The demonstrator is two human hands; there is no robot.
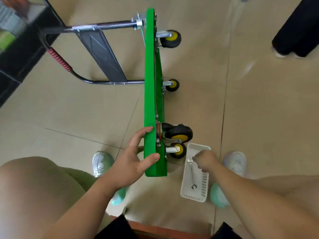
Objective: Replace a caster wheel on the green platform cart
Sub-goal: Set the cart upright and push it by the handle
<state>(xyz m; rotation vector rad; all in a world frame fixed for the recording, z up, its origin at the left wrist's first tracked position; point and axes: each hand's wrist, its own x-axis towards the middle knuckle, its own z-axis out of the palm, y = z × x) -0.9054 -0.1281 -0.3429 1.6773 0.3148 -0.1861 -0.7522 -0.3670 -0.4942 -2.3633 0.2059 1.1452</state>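
Observation:
The green platform cart [152,94] stands on its side on the floor, with its black folding handle [96,49] sticking out to the left. Several black casters with yellow hubs face right: two far ones [170,39] [173,85] and two near ones [179,133] [177,150]. My left hand [134,159] grips the near end of the deck, thumb on one face and fingers on the other. My right hand [206,161] reaches into a white basket [194,195], its curled fingers pinching the upper end of a metal wrench [192,173] that lies inside.
A black cabinet [19,49] stands at the far left, close to the cart handle. Another person's dark-clad legs [296,31] are at the top right. My shoes [101,163] [236,163] flank the cart end and basket. Two teal-green objects [119,195] [219,195] lie near my feet.

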